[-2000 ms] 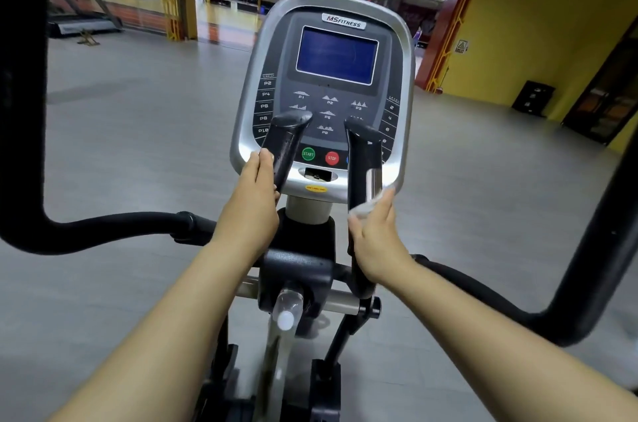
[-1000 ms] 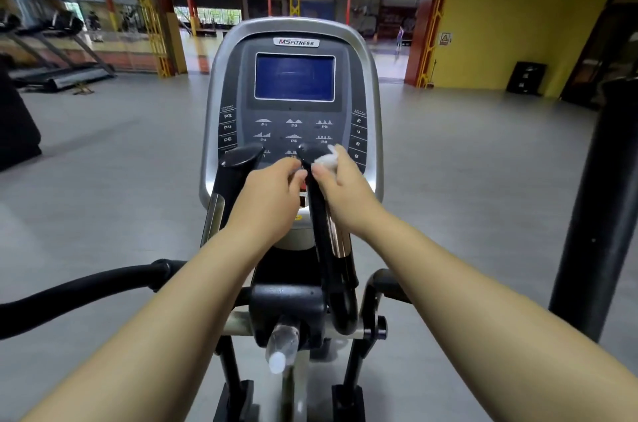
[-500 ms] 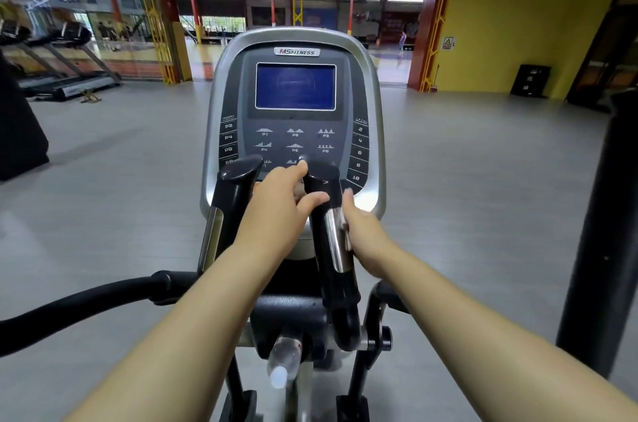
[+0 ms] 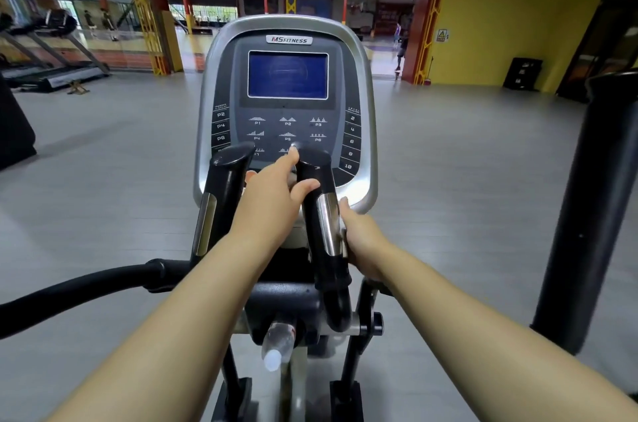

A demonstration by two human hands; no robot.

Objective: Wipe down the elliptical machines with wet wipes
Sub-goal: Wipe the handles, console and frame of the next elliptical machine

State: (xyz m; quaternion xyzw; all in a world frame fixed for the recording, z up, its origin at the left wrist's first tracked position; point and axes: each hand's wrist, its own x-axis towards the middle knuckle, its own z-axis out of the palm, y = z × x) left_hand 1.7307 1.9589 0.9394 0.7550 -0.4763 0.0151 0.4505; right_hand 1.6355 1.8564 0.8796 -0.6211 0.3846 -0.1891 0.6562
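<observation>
Our left grip [image 4: 272, 200] sits loose between the elliptical's two handles, fingers straight, thumb resting on the right handle [image 4: 326, 269] just below the console [image 4: 288, 76]. Our right grip [image 4: 362, 242] is curled round that same handle from the outer side, next to its chrome strip. The wipe's hidden, so we can't tell where it is. A water bottle [image 4: 278, 345] lies lower down.

Upright silver-rimmed elliptical console [image 4: 360, 117], blue screen [image 4: 287, 74], black handgrip [image 4: 321, 171].
</observation>
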